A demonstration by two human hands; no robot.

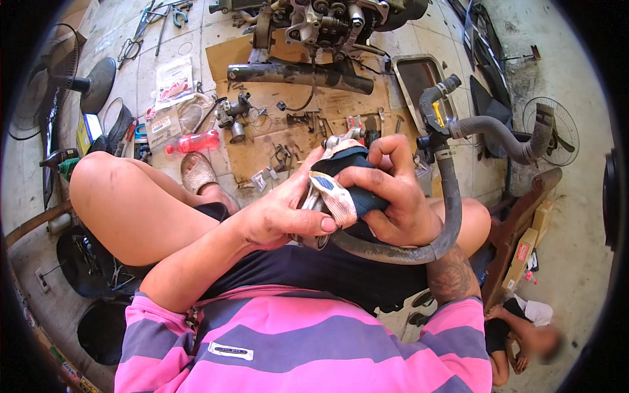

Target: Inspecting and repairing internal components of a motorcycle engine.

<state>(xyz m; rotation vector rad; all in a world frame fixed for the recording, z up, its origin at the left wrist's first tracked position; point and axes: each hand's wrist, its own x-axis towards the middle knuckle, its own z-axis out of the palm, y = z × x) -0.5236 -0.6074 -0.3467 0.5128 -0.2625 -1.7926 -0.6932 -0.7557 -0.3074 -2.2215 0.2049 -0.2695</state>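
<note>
In front of my lap, my left hand [278,213] is closed around a grey metal part [313,241], its thumb lying along the near side. A black rubber hose [449,200] runs from this part, curves below my right hand and rises to a branched joint [435,130] with clamps and a yellow piece. My right hand [403,196] has its fingers bent around a cream and dark blue cloth [341,196], pressed against the metal part. Between the hands, the cloth and fingers hide most of the part, so its exact kind cannot be told.
A greasy engine [321,29] stands on cardboard [275,147] ahead, with a dark tube [301,77] and scattered small parts before it. Left lie a red bottle [193,142], pliers [178,16] and a fan [82,85]. Right are a metal tray [403,65] and a seated person [524,334].
</note>
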